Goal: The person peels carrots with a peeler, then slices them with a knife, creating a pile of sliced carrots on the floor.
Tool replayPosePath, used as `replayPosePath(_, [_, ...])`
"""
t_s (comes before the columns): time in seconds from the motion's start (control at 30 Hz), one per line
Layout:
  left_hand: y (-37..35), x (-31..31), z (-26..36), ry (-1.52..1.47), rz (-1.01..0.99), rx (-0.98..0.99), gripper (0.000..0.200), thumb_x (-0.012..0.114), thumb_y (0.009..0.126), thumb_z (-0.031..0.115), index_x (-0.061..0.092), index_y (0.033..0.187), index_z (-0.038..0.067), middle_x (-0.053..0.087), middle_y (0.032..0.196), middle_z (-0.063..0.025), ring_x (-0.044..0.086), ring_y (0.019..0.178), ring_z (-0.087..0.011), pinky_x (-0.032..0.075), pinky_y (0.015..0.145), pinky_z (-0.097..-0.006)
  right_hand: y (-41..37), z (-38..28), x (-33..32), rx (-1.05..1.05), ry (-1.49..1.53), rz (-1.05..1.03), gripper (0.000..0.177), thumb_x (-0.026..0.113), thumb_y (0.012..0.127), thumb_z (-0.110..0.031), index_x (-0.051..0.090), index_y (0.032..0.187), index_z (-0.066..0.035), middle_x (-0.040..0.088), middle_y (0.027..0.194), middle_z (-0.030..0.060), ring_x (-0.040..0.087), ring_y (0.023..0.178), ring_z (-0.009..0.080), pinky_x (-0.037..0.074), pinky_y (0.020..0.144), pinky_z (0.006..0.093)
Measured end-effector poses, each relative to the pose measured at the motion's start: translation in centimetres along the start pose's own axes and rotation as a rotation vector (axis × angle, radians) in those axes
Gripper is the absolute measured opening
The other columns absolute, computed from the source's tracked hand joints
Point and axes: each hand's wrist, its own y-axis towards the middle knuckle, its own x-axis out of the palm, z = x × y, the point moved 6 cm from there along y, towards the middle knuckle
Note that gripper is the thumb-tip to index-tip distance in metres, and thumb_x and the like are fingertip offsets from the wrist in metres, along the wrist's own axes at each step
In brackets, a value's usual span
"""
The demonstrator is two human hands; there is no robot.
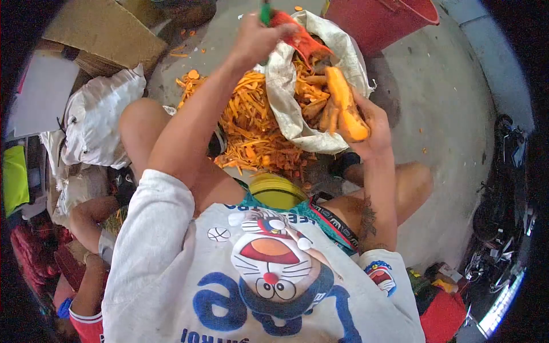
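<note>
- My left hand (260,37) is closed around a flat red-orange tool (298,39); a green part (265,12) sticks up past my grip. I cannot tell exactly what kind of tool it is.
- The tool's long axis slants from the upper left to the lower right, its far end aimed at the top of the root.
- My right hand (376,128) wraps the outer side of 1 long, bright-orange, peeled root (342,94), gripping it near its thick lower end.
- That root sits over the right part of the open white woven sack (286,117). Its long axis runs mostly away from me, leaning slightly left; the narrower end points forward to the tool, and the thick end, marked with brown patches, points back at my right side.
- The tool's end is just beside the root's narrow end; I cannot tell whether the 2 touch.
- Inside the sack, below my hands, lie brown-skinned roots (313,108).
- To the sack's left, a loose heap of thin orange peelings (246,114) spreads over the grey floor (452,114).
- Beyond the sack, at the upper right, stands a large red plastic bucket (380,26).
- Between my bent legs is a rounded yellow object (277,191) with a dark stripe.
</note>
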Motion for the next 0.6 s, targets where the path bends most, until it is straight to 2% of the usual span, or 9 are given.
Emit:
replayPosePath(0.07, [-0.5,0.1,-0.8,0.063,0.02,-0.026,0.018,0.08,0.087,0.022,0.075,0.091,0.005,0.073,0.079,-0.002,0.064,0.065,-0.0079,0.052,0.057,-0.0281,0.3,0.0,0.2,0.025,0.028,-0.115,0.044,0.044,0.109,-0.024,0.048,0.144,0.003,0.063,0.132,0.014,0.068,0.11,0.0217,0.057,0.095,0.0373])
replayPosePath(0.13, [-3.3,3.3,0.7,0.133,-0.055,-0.082,0.018,0.079,0.088,0.021,0.075,0.095,0.004,0.072,0.076,-0.0013,0.064,0.065,-0.007,0.051,0.057,-0.0264,0.7,-0.2,-0.6,-0.047,-0.043,0.065,0.045,0.044,0.109,-0.024,0.047,0.145,0.003,0.063,0.132,0.014,0.068,0.109,0.0217,0.057,0.094,0.0371])
replayPosePath(0.2, [-6.7,6.6,4.9,0.139,-0.143,0.347,0.023,0.083,0.084,0.022,0.076,0.094,0.003,0.075,0.08,-0.0044,0.064,0.067,-0.0107,0.053,0.064,-0.0297,1.0,-0.7,0.4,-0.034,-0.014,0.141,0.044,0.044,0.109,-0.025,0.048,0.144,0.002,0.064,0.128,0.0137,0.068,0.108,0.0224,0.057,0.094,0.0379])
replayPosePath(0.3, [-3.5,3.6,1.1,0.063,-0.119,0.016,0.021,0.082,0.085,0.02,0.077,0.094,0.002,0.075,0.081,-0.0038,0.066,0.069,-0.0107,0.053,0.067,-0.0293,0.3,-0.3,0.3,-0.023,-0.054,0.123,0.044,0.045,0.109,-0.025,0.048,0.143,0.002,0.064,0.125,0.0138,0.067,0.108,0.0236,0.058,0.093,0.0395])
replayPosePath(0.37, [-1.3,-0.3,0.6,0.103,0.04,-0.005,0.019,0.08,0.087,0.018,0.076,0.094,0.001,0.076,0.082,-0.0051,0.067,0.071,-0.0094,0.053,0.066,-0.0292,0.7,0.1,0.5,0.095,0.051,-0.231,0.044,0.046,0.109,-0.026,0.049,0.143,0.002,0.065,0.124,0.0136,0.066,0.11,0.0243,0.059,0.091,0.0409])
replayPosePath(0.4, [-0.8,-1.3,0.9,0.079,0.109,0.025,0.018,0.08,0.088,0.017,0.076,0.094,0.0,0.076,0.082,-0.0054,0.067,0.071,-0.0091,0.053,0.066,-0.0291,0.7,0.2,1.1,0.09,0.054,-0.235,0.044,0.046,0.109,-0.026,0.049,0.143,0.002,0.065,0.124,0.0136,0.066,0.11,0.0243,0.059,0.091,0.0409])
replayPosePath(0.47, [-1.9,-0.1,-0.1,0.083,0.106,-0.029,0.017,0.077,0.091,0.019,0.073,0.096,0.003,0.072,0.078,-0.0009,0.062,0.062,-0.0067,0.049,0.055,-0.0243,1.0,-0.3,0.9,-0.034,0.014,0.036,0.042,0.045,0.108,-0.024,0.051,0.137,0.006,0.066,0.118,0.0159,0.07,0.098,0.0254,0.058,0.091,0.0388])
replayPosePath(0.53, [-4.9,4.1,1.7,-0.014,-0.102,0.077,0.019,0.077,0.092,0.02,0.072,0.097,0.003,0.072,0.081,-0.0019,0.064,0.066,-0.009,0.051,0.059,-0.0248,1.3,-0.6,1.8,-0.01,0.045,-0.144,0.043,0.044,0.108,-0.023,0.049,0.141,0.005,0.065,0.122,0.0167,0.069,0.101,0.0245,0.058,0.091,0.0391])
replayPosePath(0.6, [-5.6,4.6,3.3,0.112,-0.124,0.196,0.025,0.08,0.088,0.022,0.072,0.101,0.001,0.073,0.085,-0.0042,0.065,0.071,-0.0113,0.052,0.064,-0.0269,0.9,-1.1,1.8,-0.084,-0.068,0.192,0.046,0.042,0.109,-0.025,0.046,0.145,0.004,0.064,0.126,0.0175,0.068,0.101,0.0234,0.058,0.088,0.0388])
